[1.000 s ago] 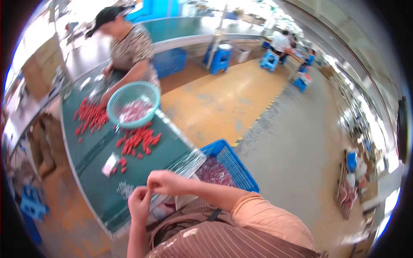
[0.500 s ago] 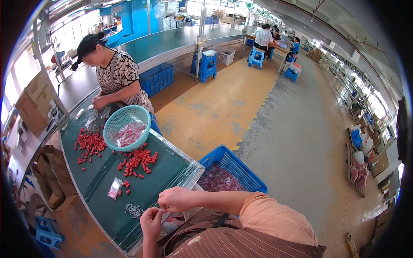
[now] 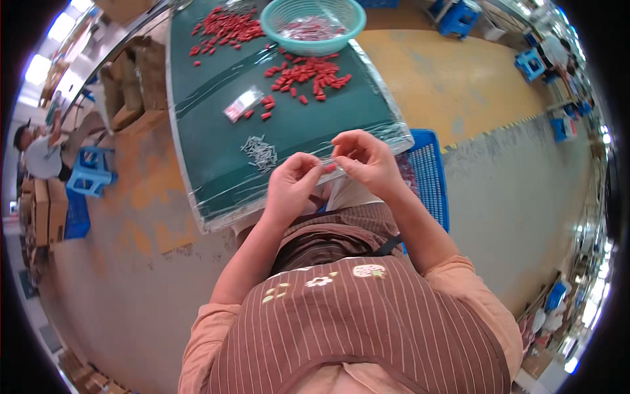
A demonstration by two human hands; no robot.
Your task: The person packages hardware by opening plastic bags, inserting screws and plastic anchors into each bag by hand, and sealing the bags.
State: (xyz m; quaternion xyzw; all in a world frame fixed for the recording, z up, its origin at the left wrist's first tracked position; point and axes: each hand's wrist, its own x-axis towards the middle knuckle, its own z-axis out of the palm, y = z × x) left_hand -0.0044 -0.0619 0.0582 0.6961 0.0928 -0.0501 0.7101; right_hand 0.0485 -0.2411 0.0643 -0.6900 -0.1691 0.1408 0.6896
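Observation:
Both hands meet over the near edge of the green-topped table. Between them is a small clear plastic bag with a red piece (image 3: pixel 329 169) in it. My left hand (image 3: pixel 290 189) pinches its left end with thumb and forefinger. My right hand (image 3: pixel 369 165) pinches the other end, other fingers curled. Just beyond my left hand lies a pile of small grey metal screws or pins (image 3: pixel 260 153). Farther off are a stack of clear small bags (image 3: pixel 243 104) and a heap of short red cylindrical plastic pieces (image 3: pixel 315 73).
A pale green plastic basket (image 3: pixel 269 23) holding filled bags stands at the far side of the table (image 3: pixel 220 174). A second red heap (image 3: pixel 226 29) lies left of it. Beside the table at right stands a blue crate (image 3: pixel 433 177). A blue stool (image 3: pixel 92 167) and a seated person are at left.
My view has swung left and tilted down; the co-worker across the table is out of sight. A red piece in clear plastic now shows between my hands, where earlier only pinched fingers showed.

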